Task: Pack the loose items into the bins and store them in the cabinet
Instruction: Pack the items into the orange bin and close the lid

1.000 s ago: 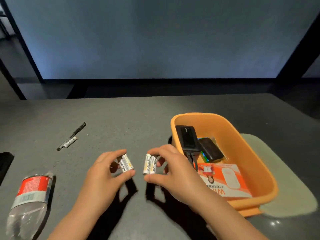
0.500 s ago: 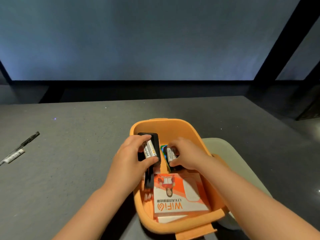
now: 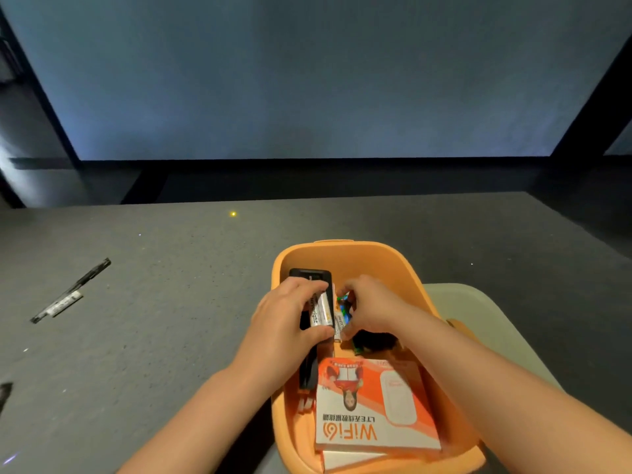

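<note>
An orange bin (image 3: 345,251) stands on the grey table. Inside it lie an orange and white WiFi box (image 3: 372,408), a black device (image 3: 309,273) and another dark item partly hidden under my right hand. Over the bin's middle, my left hand (image 3: 284,323) pinches a pair of white batteries (image 3: 319,313) between thumb and fingers. My right hand (image 3: 372,309) pinches another white battery pack (image 3: 339,323) right beside the first, low inside the bin.
A black pen (image 3: 73,290) with a white label lies on the table at the left. A pale green lid or mat (image 3: 478,323) sits under the bin's right side. A dark object (image 3: 5,393) pokes in at the left edge.
Both hands carried their batteries from the table in front of the bin into the bin, and have sunk a little lower inside it. The bottle at the left has left the view.
</note>
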